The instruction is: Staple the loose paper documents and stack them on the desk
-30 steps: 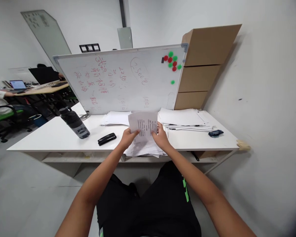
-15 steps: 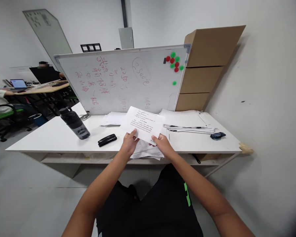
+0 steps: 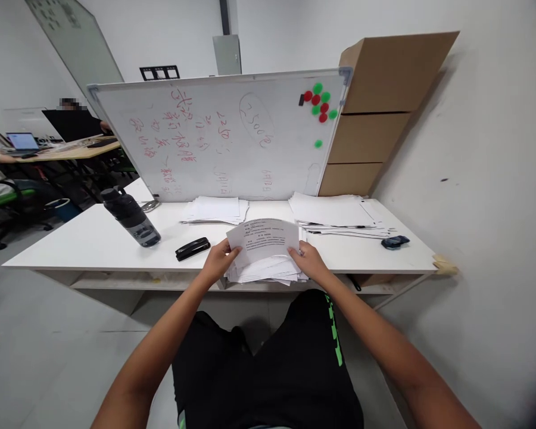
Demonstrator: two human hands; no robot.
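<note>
A printed sheet of paper (image 3: 264,238) is held between both hands, bowed upward in the middle. My left hand (image 3: 222,257) is closed on its left side, thumb on top. On the right side my right hand (image 3: 307,258) grips it the same way. Whether it is one sheet or several together I cannot tell. Beneath it a loose stack of papers (image 3: 268,271) lies at the desk's front edge, partly hidden by the held paper. A black stapler (image 3: 193,248) rests on the desk left of my left hand.
On the white desk (image 3: 84,238) stand a dark water bottle (image 3: 131,217), a left paper pile (image 3: 214,210), a right paper pile (image 3: 330,211) and a small dark packet (image 3: 395,242). Behind are a whiteboard (image 3: 232,143) and stacked cardboard boxes (image 3: 375,137). Other people sit at the far left.
Both hands have moved apart, from the paper's lower edge to its two sides. The paper has come down closer to the stack and now bows; it was flat and tilted before.
</note>
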